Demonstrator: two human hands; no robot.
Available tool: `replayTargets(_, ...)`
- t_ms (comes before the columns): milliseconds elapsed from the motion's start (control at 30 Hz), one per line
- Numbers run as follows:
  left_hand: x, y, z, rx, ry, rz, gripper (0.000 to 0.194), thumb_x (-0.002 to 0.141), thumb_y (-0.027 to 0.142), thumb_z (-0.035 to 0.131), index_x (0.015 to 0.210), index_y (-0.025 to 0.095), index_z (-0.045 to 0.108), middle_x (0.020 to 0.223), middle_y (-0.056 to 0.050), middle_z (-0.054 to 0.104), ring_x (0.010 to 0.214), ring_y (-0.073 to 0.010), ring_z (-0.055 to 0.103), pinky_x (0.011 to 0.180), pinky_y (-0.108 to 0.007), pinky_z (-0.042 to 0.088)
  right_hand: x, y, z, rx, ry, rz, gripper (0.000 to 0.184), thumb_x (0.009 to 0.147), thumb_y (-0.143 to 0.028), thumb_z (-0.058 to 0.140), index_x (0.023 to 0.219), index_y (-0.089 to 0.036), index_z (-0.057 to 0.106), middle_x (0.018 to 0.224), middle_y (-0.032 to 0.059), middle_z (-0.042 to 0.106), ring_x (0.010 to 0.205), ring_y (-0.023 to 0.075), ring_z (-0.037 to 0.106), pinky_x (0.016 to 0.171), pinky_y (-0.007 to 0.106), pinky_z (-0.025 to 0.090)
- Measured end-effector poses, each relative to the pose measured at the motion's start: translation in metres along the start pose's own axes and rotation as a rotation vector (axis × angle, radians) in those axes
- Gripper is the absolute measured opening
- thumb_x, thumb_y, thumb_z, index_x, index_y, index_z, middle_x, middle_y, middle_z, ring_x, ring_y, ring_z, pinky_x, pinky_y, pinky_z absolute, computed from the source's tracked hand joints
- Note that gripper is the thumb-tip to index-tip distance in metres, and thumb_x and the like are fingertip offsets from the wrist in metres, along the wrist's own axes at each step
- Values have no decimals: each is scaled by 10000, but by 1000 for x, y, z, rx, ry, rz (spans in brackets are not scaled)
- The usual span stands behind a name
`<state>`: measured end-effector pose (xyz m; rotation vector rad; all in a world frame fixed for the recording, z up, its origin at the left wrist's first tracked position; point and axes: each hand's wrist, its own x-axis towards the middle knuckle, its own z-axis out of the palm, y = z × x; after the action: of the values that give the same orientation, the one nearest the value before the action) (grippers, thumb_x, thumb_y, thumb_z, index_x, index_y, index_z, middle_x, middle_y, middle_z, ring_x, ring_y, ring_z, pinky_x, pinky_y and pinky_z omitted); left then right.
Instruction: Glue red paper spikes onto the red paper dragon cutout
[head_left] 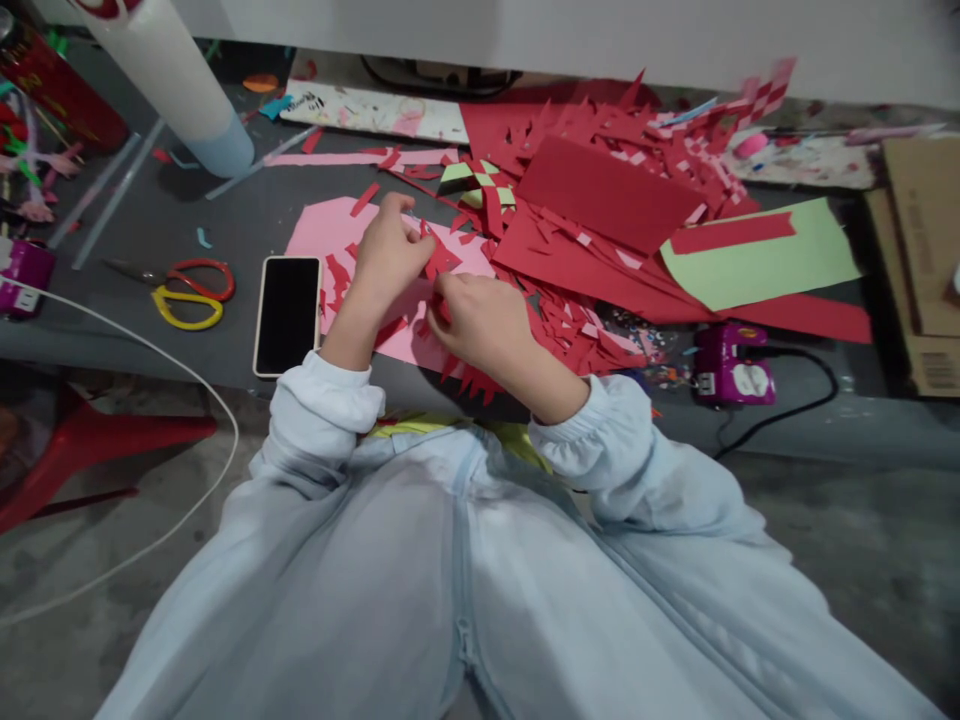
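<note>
My left hand and my right hand meet over a pink paper sheet on the low grey table. Both pinch a small piece of red paper between their fingertips. The left fingers are curled on its upper edge, and the right hand closes on its lower side. Red paper scraps lie all around the hands. A phone with a dark screen lies face up just left of my left wrist.
Red-and-yellow scissors lie left of the phone. Red sheets and a pale green sheet cover the right side. A purple device with a black cable sits near the front edge. A white roll stands at back left, cardboard at far right.
</note>
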<state>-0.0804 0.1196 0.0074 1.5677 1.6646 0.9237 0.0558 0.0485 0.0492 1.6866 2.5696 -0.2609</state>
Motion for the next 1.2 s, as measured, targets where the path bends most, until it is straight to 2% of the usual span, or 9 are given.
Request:
replayTargets(133, 0, 1, -4, 8, -2, -10, 405, 803, 38, 590, 1168, 208, 538, 802, 9, 637, 802, -193, 690, 815, -382, 567, -11, -2, -1, 62, -8, -81, 353, 995, -290, 342, 1072, -138, 650, 1029, 165, 727, 958, 280, 652, 647, 333, 320)
replayTargets(367, 1, -3, -4, -154, -51, -49, 445, 812, 23, 543, 1211, 219, 511, 820, 15, 624, 801, -182, 702, 762, -347, 583, -34, -1, 5, 372, -196, -485, 259, 997, -281, 445, 977, -148, 667, 954, 118, 721, 910, 226, 635, 763, 306, 405)
replayTargets(467, -1, 4, -1, -260, -80, -106, 453, 837, 16, 510, 1252, 195, 483, 833, 11, 607, 780, -164, 704, 754, -334, 588, -40, 8, 7, 445, -219, -557, 262, 1003, -277, 430, 966, -152, 657, 969, 131, 699, 897, 222, 618, 783, 315, 430)
replayTargets(667, -6, 30, 4, -476, -69, -252, 422, 867, 34, 526, 1259, 167, 445, 916, -1, 585, 772, -108, 677, 757, -266, 591, -51, 39, 10, 508, -129, -520, 223, 987, -300, 447, 871, -184, 598, 848, 103, 658, 815, 219, 593, 748, 322, 440)
replayTargets(767, -6, 33, 5, -509, -48, -279, 441, 862, 27, 534, 1273, 152, 432, 896, 9, 587, 742, -88, 652, 739, -236, 583, -56, 52, 9, 599, -102, -498, 189, 977, -298, 459, 856, -200, 566, 842, 86, 648, 797, 207, 590, 750, 322, 453)
replayTargets(900, -4, 24, -3, -418, -63, -236, 434, 855, 5, 498, 1268, 135, 463, 828, 24, 573, 635, -80, 619, 656, -226, 546, -60, 62, 2, 696, -112, -485, 185, 966, -310, 491, 827, -209, 559, 786, 53, 644, 712, 170, 581, 675, 290, 452)
replayTargets(1033, -12, 12, -23, -233, -57, -178, 454, 808, -9, 496, 1229, 160, 531, 768, 32, 578, 600, -92, 590, 618, -220, 509, -60, 75, -7, 787, -82, -352, 209, 930, -373, 569, 809, -209, 616, 754, 45, 692, 677, 161, 624, 656, 282, 475)
replayTargets(1200, -28, -7, -45, -105, 8, -117, 489, 755, 13, 541, 1207, 197, 566, 863, 9, 623, 623, -103, 590, 623, -229, 507, -44, 100, -17, 686, -34, -199, 267, 885, -460, 607, 857, -219, 719, 769, 56, 746, 671, 196, 656, 624, 314, 481)
